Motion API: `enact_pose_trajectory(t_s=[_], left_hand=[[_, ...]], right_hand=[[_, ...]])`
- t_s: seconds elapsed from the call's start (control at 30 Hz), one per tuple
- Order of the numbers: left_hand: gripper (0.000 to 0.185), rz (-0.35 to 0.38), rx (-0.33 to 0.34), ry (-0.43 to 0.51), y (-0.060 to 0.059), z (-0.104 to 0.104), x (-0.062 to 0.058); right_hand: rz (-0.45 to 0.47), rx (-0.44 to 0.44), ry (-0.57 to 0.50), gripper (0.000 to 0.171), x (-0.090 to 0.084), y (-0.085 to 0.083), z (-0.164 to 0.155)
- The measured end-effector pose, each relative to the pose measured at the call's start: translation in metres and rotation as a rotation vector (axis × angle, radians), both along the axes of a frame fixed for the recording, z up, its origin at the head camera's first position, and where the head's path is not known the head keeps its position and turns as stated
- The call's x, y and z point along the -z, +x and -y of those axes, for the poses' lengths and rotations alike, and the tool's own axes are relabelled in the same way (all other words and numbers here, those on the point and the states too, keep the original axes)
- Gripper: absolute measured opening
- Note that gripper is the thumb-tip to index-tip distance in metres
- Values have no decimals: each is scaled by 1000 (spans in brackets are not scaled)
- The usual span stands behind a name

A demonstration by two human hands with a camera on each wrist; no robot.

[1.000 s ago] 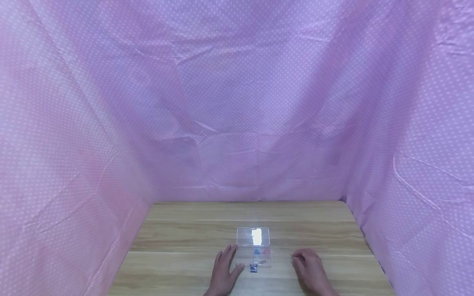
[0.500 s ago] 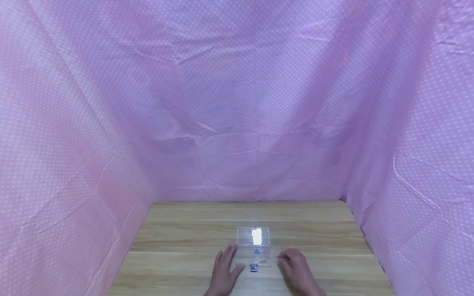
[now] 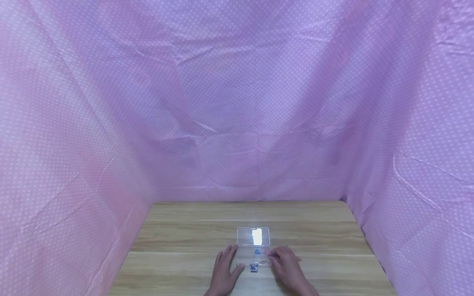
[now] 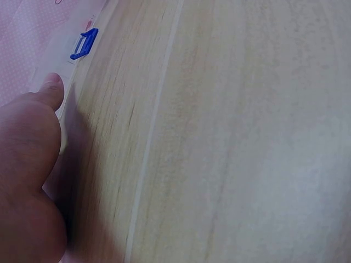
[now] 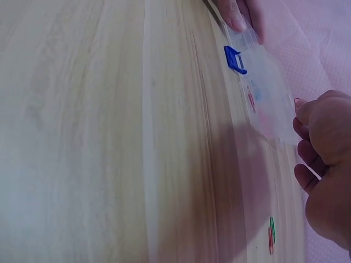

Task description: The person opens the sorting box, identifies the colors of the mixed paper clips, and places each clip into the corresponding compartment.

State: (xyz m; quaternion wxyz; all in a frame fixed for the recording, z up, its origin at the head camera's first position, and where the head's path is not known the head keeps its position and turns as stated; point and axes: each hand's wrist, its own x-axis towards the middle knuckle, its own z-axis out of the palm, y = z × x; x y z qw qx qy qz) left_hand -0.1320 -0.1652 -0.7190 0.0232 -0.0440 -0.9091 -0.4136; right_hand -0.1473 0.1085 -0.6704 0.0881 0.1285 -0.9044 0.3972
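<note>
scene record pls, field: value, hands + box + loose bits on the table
left hand: rests flat against the left side of the box, thumb at its near corner
right hand: fingers curled at the box's right edge; hold unclear
clear plastic box: lid open, lying flat on the wooden table
blue binder clip: at the box's near edge
paper clips: on the table, beside the right hand

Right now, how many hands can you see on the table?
2: the left hand is left of the clear box, the right hand at its right side.
</note>
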Motion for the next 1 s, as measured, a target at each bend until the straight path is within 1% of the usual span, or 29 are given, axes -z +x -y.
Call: enact_pose_trajectory(t_s=[0.07, 0.2, 0.37, 0.53, 0.67, 0.83, 1.0], left_hand=[[73, -11, -3, -6, 0, 0, 0], [74, 8, 0, 5, 1, 0, -2], [75, 37, 3, 17, 2, 0, -4], [75, 28, -2, 14, 2, -1, -3], [75, 13, -2, 19, 2, -1, -3], [74, -12, -8, 12, 1, -2, -1], [74, 6, -3, 19, 1, -1, -2]], right_hand=[[-12, -12, -2, 15, 0, -1, 3], [-21, -29, -7, 15, -1, -2, 6], [12, -36, 2, 13, -2, -3, 8], [30, -48, 5, 11, -4, -4, 8], [13, -58, 8, 10, -4, -4, 9], [-30, -70, 3, 11, -4, -4, 9], [-34, -69, 6, 15, -3, -3, 9]])
